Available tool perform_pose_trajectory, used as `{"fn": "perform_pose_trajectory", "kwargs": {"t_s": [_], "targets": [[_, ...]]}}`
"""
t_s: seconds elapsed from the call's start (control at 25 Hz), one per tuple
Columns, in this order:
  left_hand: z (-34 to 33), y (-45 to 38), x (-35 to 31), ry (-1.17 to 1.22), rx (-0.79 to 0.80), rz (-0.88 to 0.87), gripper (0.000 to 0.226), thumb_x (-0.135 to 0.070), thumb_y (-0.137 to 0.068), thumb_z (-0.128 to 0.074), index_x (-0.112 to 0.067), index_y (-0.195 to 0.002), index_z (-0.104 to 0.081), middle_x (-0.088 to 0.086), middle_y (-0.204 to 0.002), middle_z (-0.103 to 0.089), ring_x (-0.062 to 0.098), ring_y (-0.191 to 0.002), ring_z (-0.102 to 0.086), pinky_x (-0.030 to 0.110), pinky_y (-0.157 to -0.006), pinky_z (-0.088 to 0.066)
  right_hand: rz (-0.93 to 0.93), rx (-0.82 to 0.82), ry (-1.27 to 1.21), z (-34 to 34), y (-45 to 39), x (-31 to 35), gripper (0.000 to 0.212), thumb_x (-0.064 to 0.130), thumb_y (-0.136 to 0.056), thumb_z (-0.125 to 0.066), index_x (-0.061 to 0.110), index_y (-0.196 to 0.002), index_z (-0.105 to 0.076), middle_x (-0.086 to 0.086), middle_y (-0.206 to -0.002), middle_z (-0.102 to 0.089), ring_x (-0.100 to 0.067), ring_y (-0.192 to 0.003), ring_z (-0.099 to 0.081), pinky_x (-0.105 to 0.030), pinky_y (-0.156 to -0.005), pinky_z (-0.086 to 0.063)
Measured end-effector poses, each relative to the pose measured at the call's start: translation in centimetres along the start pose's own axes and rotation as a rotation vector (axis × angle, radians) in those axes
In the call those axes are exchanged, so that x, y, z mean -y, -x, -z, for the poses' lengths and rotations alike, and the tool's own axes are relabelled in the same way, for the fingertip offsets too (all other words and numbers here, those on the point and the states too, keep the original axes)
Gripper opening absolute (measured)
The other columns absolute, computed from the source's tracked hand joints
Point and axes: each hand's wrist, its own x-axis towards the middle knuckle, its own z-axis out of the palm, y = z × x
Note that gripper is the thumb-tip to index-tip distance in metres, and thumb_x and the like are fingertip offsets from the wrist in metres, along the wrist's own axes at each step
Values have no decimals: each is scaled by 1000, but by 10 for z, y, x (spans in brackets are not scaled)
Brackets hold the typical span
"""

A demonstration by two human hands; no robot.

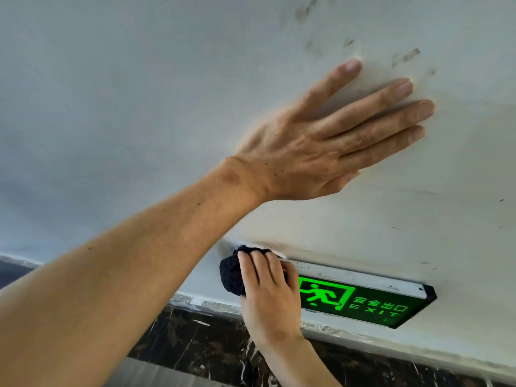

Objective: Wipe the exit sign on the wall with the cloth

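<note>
Cloth under right hand, sign's end.

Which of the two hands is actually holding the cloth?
The right hand, low at the left end of the exit sign, grips the dark cloth. The left hand lies flat and empty on the wall above.

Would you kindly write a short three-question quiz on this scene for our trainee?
1. True or false: the left hand holds the cloth.
2. Which end of the exit sign does the cloth cover: A) the running-figure end, B) the EXIT-lettering end?
3. What does the left hand rest on?

Key: 1. False; the right hand holds it. 2. A. 3. The wall, fingers spread flat.
</note>
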Motion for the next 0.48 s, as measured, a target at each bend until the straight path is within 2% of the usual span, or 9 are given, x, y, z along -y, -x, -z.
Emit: {"fn": "perform_pose_trajectory", "kwargs": {"t_s": [0.16, 0.36, 0.48], "targets": [[-1, 0, 1, -4, 2, -2, 52, -25, -99, -46, -17, -150, -50, 1, -152, -53, 25, -139, -51, 54, -113, -24, -22, 62, 66, 1, -3, 2, 65, 33, -61, -82, 18, -123, -65, 1, -113, -69, -23, -109, -64, -40, -84, -54], [-1, 0, 2, -24, -1, 1, 52, -25, -101, -44, -16, -151, -47, 3, -152, -52, 25, -139, -50, 54, -113, -24, -26, 60, 104, 12, -2, -8, 58, 31, -61, -78, 18, -115, -64, 3, -105, -69, -22, -103, -64, -39, -88, -53], [-4, 2, 1, -41, 11, 2, 53, -26, -101, -42, -16, -153, -44, 3, -155, -49, 25, -141, -47, 53, -116, -21, -21, 44, 129, 18, 5, -24, 59, 32, -56, -78, 16, -111, -66, 2, -102, -69, -23, -98, -65, -37, -84, -54]]}}
